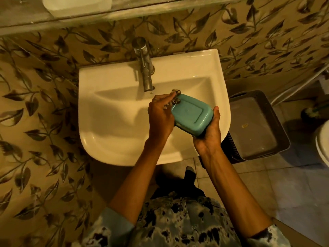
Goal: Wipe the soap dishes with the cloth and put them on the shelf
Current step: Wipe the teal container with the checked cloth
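Past the blotchy shirt [178, 220], reaching out over the glossy white sink [106, 139]. Cradling the teal soap dish [192, 116] in the right hand [208, 134], thumb hooked over its end, tilted to present the broad face, probably so drips fall in the basin. Pinching the speckled cloth [175, 99] in the left hand [160, 120], pressing on the far corner. Smooth, round-cornered plastic. Not yet on the shelf [142, 10] above.
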Demonstrator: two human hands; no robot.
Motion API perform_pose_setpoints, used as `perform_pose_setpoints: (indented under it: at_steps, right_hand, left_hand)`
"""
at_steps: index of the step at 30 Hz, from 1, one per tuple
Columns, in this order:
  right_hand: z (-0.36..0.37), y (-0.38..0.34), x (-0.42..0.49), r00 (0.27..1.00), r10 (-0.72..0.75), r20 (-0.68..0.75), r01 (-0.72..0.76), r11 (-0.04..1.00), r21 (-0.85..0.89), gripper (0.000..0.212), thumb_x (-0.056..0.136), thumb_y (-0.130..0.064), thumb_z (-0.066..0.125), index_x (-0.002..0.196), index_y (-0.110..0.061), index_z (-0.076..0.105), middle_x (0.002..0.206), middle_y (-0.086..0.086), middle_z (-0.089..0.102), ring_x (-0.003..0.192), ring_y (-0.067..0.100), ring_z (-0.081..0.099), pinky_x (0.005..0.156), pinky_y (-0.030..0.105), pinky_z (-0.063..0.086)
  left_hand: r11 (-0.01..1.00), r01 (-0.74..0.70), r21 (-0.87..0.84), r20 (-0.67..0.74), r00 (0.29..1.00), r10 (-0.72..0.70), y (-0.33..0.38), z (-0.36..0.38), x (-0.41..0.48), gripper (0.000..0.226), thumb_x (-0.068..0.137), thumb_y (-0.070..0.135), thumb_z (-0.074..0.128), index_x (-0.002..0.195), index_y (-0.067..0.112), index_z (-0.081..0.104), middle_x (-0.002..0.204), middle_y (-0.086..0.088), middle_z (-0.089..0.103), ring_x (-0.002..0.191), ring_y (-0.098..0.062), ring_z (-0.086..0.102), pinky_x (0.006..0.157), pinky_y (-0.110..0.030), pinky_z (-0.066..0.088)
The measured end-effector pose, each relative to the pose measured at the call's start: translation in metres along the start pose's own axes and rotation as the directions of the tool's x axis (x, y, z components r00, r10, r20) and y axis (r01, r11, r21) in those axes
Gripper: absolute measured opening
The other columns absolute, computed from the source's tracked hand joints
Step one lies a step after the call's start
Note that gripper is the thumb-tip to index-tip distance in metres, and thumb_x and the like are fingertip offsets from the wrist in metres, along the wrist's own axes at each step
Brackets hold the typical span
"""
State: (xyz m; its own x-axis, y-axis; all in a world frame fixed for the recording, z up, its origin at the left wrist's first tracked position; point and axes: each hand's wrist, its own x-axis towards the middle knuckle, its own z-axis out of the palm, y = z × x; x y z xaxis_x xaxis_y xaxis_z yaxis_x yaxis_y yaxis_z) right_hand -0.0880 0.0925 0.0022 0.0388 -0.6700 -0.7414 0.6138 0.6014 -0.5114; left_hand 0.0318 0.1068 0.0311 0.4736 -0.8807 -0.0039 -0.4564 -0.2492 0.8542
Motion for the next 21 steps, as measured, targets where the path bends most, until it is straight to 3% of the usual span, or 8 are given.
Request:
perform_pose_setpoints:
  at_steps: [5, 7, 9, 10, 12, 16, 19, 21]
  right_hand:
    - [0.013, -0.004, 0.003, 0.991, -0.052, -0.125, 0.046, 0.998, -0.050, 0.048, 0.088, -0.050, 0.056, 0.110, -0.008, 0.066, 0.106, 0.015, 0.069, 0.091, 0.026, 0.068, 0.079, 0.037, 0.059]
    - [0.009, -0.005, 0.005, 0.985, -0.090, -0.147, 0.078, 0.993, -0.087, 0.046, 0.091, -0.044, 0.056, 0.113, -0.005, 0.065, 0.101, 0.013, 0.070, 0.083, 0.022, 0.069, 0.069, 0.029, 0.061]
    - [-0.001, -0.001, 0.009, 0.994, -0.080, -0.078, 0.072, 0.992, -0.107, 0.026, 0.097, -0.026, 0.051, 0.111, -0.007, 0.060, 0.097, 0.006, 0.066, 0.081, 0.014, 0.065, 0.065, 0.022, 0.059]
    - [-0.002, 0.001, 0.008, 0.998, -0.049, -0.048, 0.044, 0.994, -0.104, 0.016, 0.098, -0.019, 0.047, 0.107, -0.012, 0.057, 0.095, 0.002, 0.063, 0.081, 0.010, 0.063, 0.065, 0.019, 0.057]
    - [0.000, 0.001, 0.007, 1.000, -0.002, -0.029, 0.001, 0.999, -0.053, 0.017, 0.099, -0.025, 0.045, 0.100, -0.014, 0.058, 0.089, 0.001, 0.066, 0.081, 0.013, 0.065, 0.065, 0.023, 0.058]
    - [0.008, -0.004, 0.011, 0.999, -0.020, -0.040, 0.015, 0.993, -0.114, 0.046, 0.090, -0.053, 0.052, 0.106, -0.013, 0.067, 0.108, 0.015, 0.070, 0.099, 0.030, 0.067, 0.088, 0.047, 0.056]
    - [-0.002, -0.005, 0.010, 1.000, -0.009, -0.030, 0.005, 0.993, -0.115, 0.056, 0.089, -0.055, 0.051, 0.120, -0.011, 0.064, 0.123, 0.018, 0.065, 0.112, 0.033, 0.063, 0.097, 0.053, 0.050]
    - [-0.003, -0.003, 0.008, 0.999, -0.031, -0.036, 0.027, 0.994, -0.102, 0.057, 0.089, -0.055, 0.050, 0.122, -0.011, 0.063, 0.124, 0.018, 0.064, 0.113, 0.033, 0.063, 0.098, 0.052, 0.049]
  left_hand:
    - [0.992, -0.121, -0.032, 0.082, 0.989, 0.123, 0.018, 0.029, -0.037, 0.041, 0.086, -0.006, 0.056, 0.123, 0.011, 0.061, 0.131, -0.011, 0.055, 0.124, -0.019, 0.049, 0.107, -0.035, 0.044]
    - [0.985, -0.167, -0.046, 0.105, 0.980, 0.171, 0.022, 0.034, -0.045, 0.038, 0.087, -0.003, 0.054, 0.122, 0.008, 0.062, 0.130, -0.015, 0.055, 0.122, -0.012, 0.045, 0.108, -0.027, 0.042]
    - [0.950, -0.307, -0.056, 0.177, 0.933, 0.312, 0.023, 0.035, -0.052, 0.034, 0.084, -0.006, 0.052, 0.115, -0.002, 0.065, 0.121, -0.027, 0.058, 0.113, -0.008, 0.043, 0.108, -0.012, 0.033]
    - [0.919, -0.392, -0.047, 0.218, 0.893, 0.393, 0.021, 0.033, -0.054, 0.033, 0.083, -0.006, 0.051, 0.111, -0.004, 0.066, 0.118, -0.029, 0.060, 0.111, -0.012, 0.042, 0.108, -0.012, 0.032]
    - [0.882, -0.470, 0.035, 0.263, 0.856, 0.446, 0.012, 0.026, -0.051, 0.036, 0.085, 0.000, 0.045, 0.113, 0.003, 0.067, 0.121, -0.021, 0.062, 0.115, -0.021, 0.044, 0.105, -0.030, 0.039]
    - [0.964, -0.264, 0.027, 0.060, 0.963, 0.262, -0.010, 0.017, -0.010, 0.036, 0.087, -0.008, 0.052, 0.119, 0.004, 0.063, 0.123, -0.018, 0.059, 0.116, -0.033, 0.052, 0.100, -0.045, 0.047]
    - [0.999, -0.047, 0.009, -0.032, 0.998, 0.047, -0.017, 0.009, 0.007, 0.040, 0.089, -0.008, 0.048, 0.125, 0.007, 0.060, 0.123, -0.012, 0.058, 0.116, -0.023, 0.054, 0.100, -0.028, 0.047]
    - [0.999, 0.013, -0.031, -0.066, 0.998, -0.015, -0.016, 0.008, 0.002, 0.040, 0.091, -0.005, 0.046, 0.126, 0.009, 0.059, 0.121, -0.007, 0.057, 0.112, -0.002, 0.054, 0.093, -0.010, 0.044]
